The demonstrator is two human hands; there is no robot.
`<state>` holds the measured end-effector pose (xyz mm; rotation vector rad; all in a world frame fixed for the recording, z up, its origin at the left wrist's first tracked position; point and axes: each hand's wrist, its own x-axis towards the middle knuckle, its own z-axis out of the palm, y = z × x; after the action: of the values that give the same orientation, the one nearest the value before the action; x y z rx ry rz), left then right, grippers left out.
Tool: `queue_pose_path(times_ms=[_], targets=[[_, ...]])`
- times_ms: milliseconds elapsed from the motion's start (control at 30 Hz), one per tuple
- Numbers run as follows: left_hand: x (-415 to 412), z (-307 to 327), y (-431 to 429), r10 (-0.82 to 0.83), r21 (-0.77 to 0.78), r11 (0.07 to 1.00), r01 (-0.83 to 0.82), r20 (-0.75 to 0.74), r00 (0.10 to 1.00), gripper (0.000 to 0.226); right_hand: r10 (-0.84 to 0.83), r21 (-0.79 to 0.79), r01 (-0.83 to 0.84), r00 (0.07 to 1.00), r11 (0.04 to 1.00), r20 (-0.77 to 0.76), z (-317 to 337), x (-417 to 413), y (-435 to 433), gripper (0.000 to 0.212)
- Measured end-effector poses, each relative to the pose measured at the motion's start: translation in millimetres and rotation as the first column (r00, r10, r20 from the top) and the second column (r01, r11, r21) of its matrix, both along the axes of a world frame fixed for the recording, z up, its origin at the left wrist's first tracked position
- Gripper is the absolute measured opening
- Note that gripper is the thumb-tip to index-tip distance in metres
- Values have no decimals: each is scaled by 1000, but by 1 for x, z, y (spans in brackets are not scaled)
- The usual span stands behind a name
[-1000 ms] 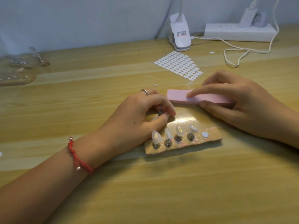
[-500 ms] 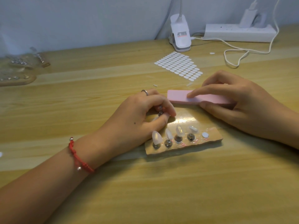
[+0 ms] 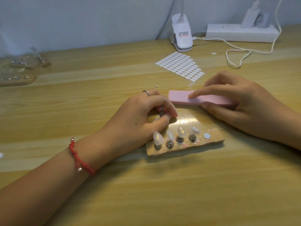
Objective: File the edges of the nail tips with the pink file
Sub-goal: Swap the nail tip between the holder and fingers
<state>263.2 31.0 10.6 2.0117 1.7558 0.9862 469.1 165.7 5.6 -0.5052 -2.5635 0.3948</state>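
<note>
A pink file (image 3: pixel 180 97), a long block, lies flat on the wooden desk just behind a tan holder board (image 3: pixel 211 141). My right hand (image 3: pixel 241 105) grips the file, with the index finger stretched along its top and the thumb against its near side. Several clear nail tips (image 3: pixel 157 138) stand on small metal stands along the board's front edge. My left hand (image 3: pixel 140 118) pinches one metal stand with a nail tip (image 3: pixel 162 113) between thumb and fingers, at the board's left end; the tip is mostly hidden.
A sheet of white oval adhesive tabs (image 3: pixel 180 66) lies behind the file. A white clip lamp base (image 3: pixel 182 38), a power strip (image 3: pixel 241 32) and a looping white cable (image 3: pixel 234 54) sit at the back right. Bags of parts (image 3: pixel 21 69) lie far left.
</note>
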Motion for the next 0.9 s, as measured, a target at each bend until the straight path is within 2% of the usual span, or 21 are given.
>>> queue_pose_path(times_ms=[367,500,667,900], targets=[[0,-1,0,-4,7,1000,4,2,1000,13,-4,1,4,1000,1000,-5,0,0,0,28],[0,0,0,-6,6,1000,6,8,1000,13,-3,-3,3,1000,1000,-17,0,0,0,21],[0,0,0,-5,4,1000,5,6,1000,13,-8,-7,8,1000,1000,-8,0,0,-1,28],[0,0,0,-6,-1,1000,6,3,1000,13,-9,-7,9,1000,1000,-10,-1,0,0,28]])
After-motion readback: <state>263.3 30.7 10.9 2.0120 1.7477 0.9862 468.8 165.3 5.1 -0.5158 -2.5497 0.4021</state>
